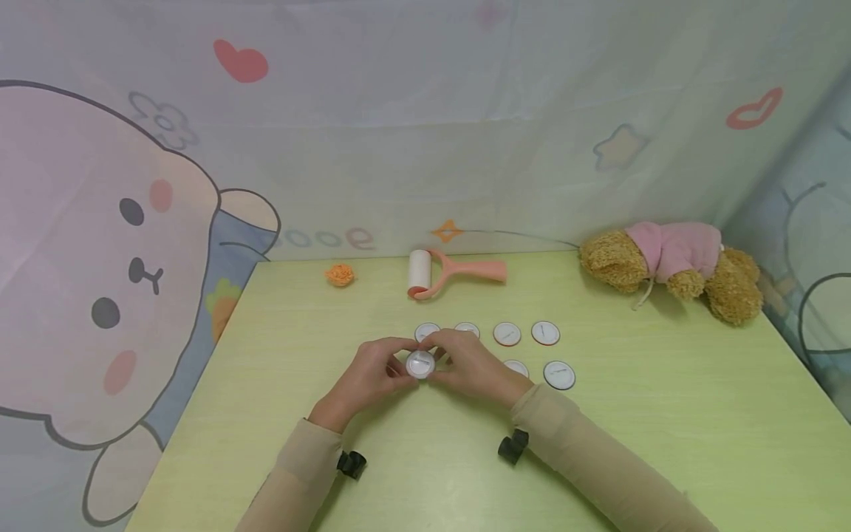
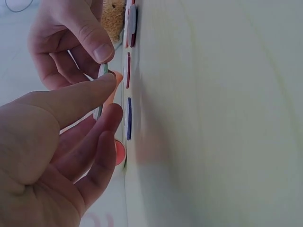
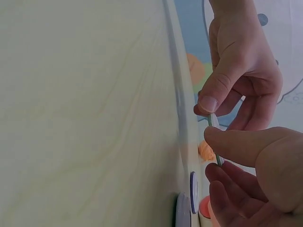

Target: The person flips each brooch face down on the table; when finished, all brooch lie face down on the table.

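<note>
Above the table, a round pin-back button badge [image 1: 420,364] is held between both hands, its white back with the pin facing the head camera. My left hand [image 1: 372,373] pinches its left edge with thumb and fingers. On the opposite edge, my right hand [image 1: 475,366] pinches it too. Both wrist views show the badge [image 2: 105,70] nearly edge-on, greenish along its rim. Several more badges lie pin side up in two rows behind and to the right, such as one badge [image 1: 559,375] and another badge [image 1: 545,332]. My right hand partly hides some of them.
A lint roller [image 1: 465,272] with a salmon-pink handle lies near the table's back edge. Left of it sits a small orange ball-like object [image 1: 340,275]. A plush bear [image 1: 671,266] in a pink top lies at the back right. Behind the table [image 1: 266,355] hangs a printed curtain [image 1: 399,148].
</note>
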{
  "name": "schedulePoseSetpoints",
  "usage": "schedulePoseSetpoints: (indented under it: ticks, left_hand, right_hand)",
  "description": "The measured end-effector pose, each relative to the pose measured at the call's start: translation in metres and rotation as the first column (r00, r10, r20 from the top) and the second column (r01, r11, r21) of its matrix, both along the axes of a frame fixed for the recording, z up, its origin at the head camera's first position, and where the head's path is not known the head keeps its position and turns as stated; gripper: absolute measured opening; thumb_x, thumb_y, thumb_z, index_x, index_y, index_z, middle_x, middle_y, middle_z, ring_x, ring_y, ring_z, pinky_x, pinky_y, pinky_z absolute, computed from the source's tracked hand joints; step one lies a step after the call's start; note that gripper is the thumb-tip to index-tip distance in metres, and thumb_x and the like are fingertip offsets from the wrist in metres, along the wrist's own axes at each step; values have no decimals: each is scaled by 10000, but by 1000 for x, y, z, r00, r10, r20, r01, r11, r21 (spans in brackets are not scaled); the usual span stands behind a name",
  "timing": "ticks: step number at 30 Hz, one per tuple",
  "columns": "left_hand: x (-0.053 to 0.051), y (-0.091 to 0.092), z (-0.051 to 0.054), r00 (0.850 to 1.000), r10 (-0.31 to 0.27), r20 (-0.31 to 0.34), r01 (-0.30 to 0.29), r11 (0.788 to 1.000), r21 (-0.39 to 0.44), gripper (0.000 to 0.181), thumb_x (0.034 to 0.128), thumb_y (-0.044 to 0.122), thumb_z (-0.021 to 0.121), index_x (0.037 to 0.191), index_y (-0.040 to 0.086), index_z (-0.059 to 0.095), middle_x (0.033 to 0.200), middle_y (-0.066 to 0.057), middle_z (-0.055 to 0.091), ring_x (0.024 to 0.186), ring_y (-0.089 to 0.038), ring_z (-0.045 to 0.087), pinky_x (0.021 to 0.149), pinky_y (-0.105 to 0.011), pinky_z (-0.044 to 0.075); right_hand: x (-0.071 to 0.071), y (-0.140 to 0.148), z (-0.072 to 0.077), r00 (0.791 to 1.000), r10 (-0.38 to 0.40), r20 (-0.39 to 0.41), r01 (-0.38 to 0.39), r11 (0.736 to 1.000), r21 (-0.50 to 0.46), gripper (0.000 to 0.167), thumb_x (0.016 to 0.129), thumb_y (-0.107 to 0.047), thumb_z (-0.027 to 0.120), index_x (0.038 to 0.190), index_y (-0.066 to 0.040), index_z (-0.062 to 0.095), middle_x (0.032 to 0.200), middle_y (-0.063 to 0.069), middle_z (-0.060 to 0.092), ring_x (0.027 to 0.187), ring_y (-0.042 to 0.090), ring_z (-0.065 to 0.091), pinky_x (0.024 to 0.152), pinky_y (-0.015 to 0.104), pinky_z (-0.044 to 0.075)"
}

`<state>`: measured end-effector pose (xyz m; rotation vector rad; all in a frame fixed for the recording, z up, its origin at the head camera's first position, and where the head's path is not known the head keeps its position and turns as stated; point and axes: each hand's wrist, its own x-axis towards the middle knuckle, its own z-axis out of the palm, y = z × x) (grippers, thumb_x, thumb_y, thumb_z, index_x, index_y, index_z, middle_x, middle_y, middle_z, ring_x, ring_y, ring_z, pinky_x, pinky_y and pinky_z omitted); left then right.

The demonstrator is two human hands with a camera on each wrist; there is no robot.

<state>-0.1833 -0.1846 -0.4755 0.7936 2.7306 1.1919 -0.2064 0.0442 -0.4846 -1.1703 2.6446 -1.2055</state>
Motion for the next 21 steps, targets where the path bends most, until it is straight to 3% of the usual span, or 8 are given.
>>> schedulePoseSetpoints:
  ticks: [8, 15, 21]
  left_hand:
    - [-1, 2, 0, 998, -15, -61, 12, 999, -51, 493, 831, 53, 891, 1291, 73, 715, 1249, -97, 738, 816, -162, 746, 729, -332, 621]
    - [-1, 6, -1, 996, 23, -89, -38, 983, -180, 486, 816, 151, 918, 1257, 81, 728, 1204, -79, 756, 828, -164, 738, 739, -296, 589]
    - [-1, 10, -1, 993, 41, -110, -65, 973, -222, 430, 806, 199, 925, 1190, 107, 756, 1136, -34, 766, 822, -149, 708, 719, -307, 568]
  right_hand:
    - [-2, 1, -1, 999, -1, -49, 3, 999, 38, 305, 848, -95, 866, 1121, -44, 742, 1109, 47, 764, 1003, 197, 737, 902, 333, 577]
    - [-2, 2, -3, 999, 13, -39, -12, 1000, 25, 290, 840, -63, 864, 1101, -37, 739, 1079, 56, 766, 997, 190, 735, 905, 355, 583]
    - [-2, 3, -3, 998, 26, -65, -23, 999, 37, 298, 843, -75, 874, 1106, -41, 738, 1075, 56, 758, 1014, 224, 729, 919, 361, 570]
